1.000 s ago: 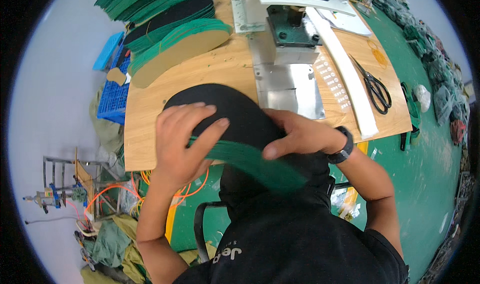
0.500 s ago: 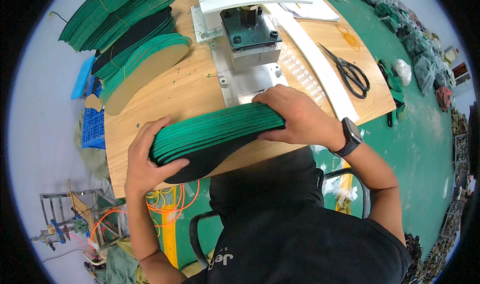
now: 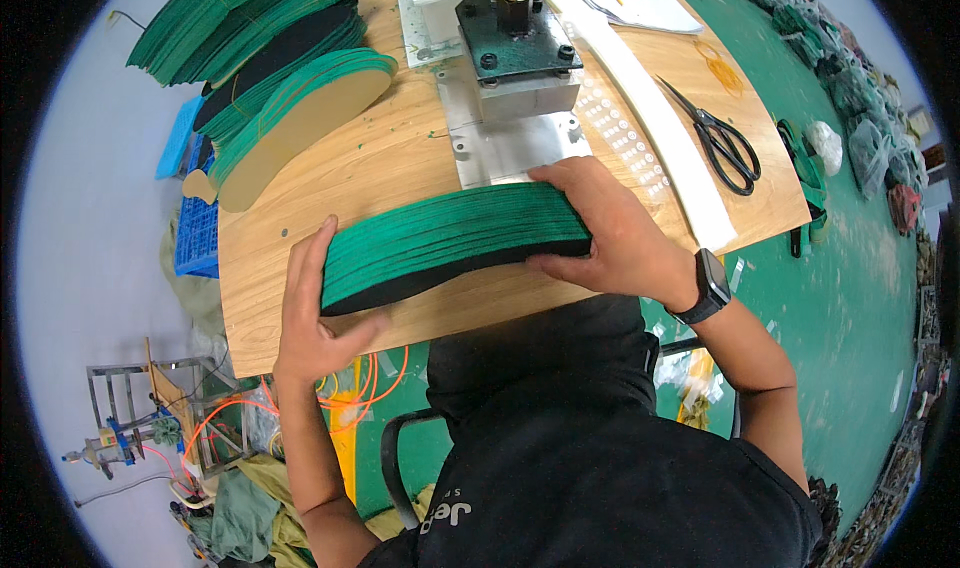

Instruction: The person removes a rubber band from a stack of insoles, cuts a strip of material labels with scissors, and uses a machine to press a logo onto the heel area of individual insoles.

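Evidently the weak point is the near-left end of the stack of green-edged pieces (image 3: 455, 240), which is set on its long side at the front of the wooden table (image 3: 415, 158), edges up and black face toward the person. The right hand (image 3: 630, 236) is clamped on the right end, fingers over the top and thumb in front; the left hand (image 3: 312, 318) is spread, fingers along the left end and blurred thumb clear of the black face. Whether the table bears the stack's weight I cannot tell. With so little hold on that side, the outer layers could fan out or slump toward the table's front edge. A push away from the person could also knock the stack against the metal plate (image 3: 510, 148) just beyond it, setting its layers out of line.
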